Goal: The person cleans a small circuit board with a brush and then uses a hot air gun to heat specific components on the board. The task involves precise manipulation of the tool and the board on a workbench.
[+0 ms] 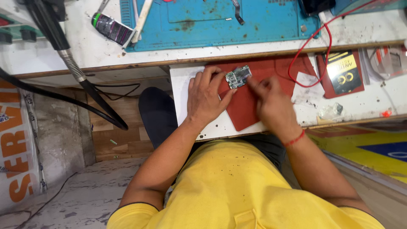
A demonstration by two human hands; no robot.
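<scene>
A small green board (238, 76) lies on a red mat (246, 112) on a pull-out shelf (182, 97) under the desk. The left hand (206, 98) pinches the board's left edge with its fingers. The right hand (271, 104) is blurry; its fingers touch the board's right edge, but I cannot tell if they grip it. A red wire (311, 42) loops nearby. A blue mat (220, 23) sits on the desk above.

Red wire (316, 46) loops right of the circuit board (238, 76).
</scene>
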